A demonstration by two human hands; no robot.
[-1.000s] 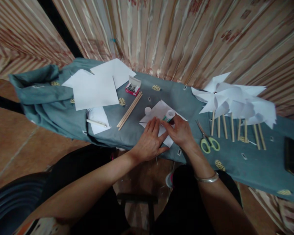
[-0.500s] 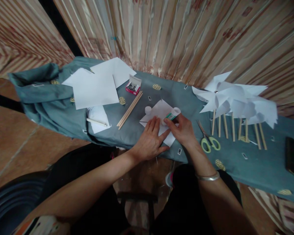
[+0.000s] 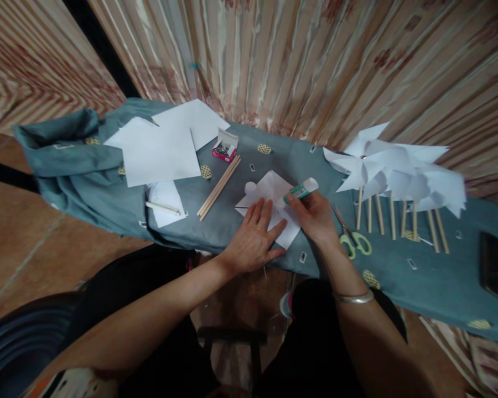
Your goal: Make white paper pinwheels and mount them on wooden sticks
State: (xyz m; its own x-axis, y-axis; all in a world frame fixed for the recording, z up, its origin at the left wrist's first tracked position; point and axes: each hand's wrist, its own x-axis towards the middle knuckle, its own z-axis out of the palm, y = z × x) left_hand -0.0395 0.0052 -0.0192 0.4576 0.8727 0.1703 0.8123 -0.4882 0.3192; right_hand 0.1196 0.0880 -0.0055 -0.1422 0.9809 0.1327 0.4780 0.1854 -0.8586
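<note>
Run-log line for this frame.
left hand: spread on white paper | right hand: holding green-labelled tube | scissors: on cloth

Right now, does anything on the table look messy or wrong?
Yes, the green cloth is bunched up at the left end, though it lies flatter elsewhere. The white sheets on it overlap at crooked angles.

Left hand (image 3: 253,240) rests on white paper (image 3: 271,183); right hand (image 3: 316,220) holds glue stick (image 3: 302,190)
Green-handled scissors (image 3: 362,243) lie near white pinwheels (image 3: 398,170).
</note>
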